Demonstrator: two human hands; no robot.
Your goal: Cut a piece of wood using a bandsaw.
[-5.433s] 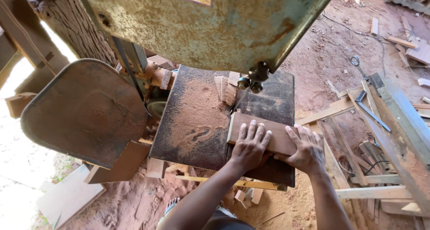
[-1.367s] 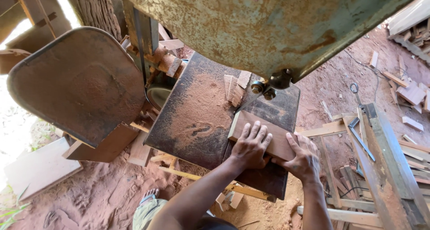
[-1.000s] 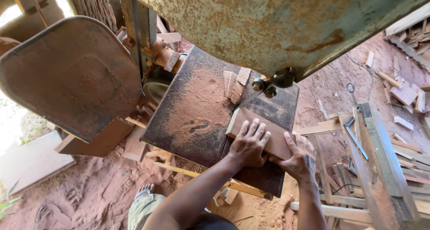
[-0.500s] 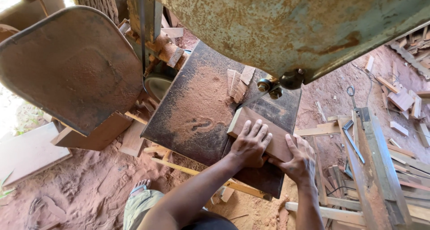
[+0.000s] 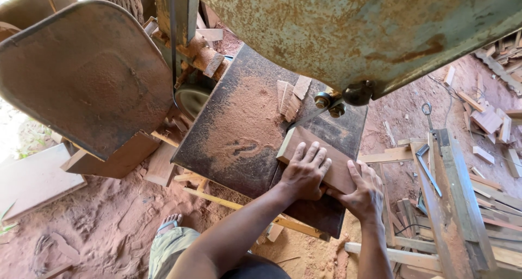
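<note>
Wooden block [image 5: 321, 154], under left hand [image 5: 304, 173], right hand [image 5: 363, 194]

Sawdust-strewn dirt floor [image 5: 98, 224], scattered offcuts [image 5: 489, 121]

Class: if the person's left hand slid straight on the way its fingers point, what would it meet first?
Likely the blade guide beyond the wood block that the left hand presses flat; depth is unclear.

A flat, rectangular block of reddish-brown wood [image 5: 321, 156] lies on the dark, sawdust-strewn worktop [image 5: 239, 126], set at a slant with its paler end grain facing left. Its far edge sits just beside the saw's blade guide. Much of its top face is covered by the left hand [image 5: 304, 170] pressing flat, while the right hand [image 5: 364, 194] presses its near right end.
</note>
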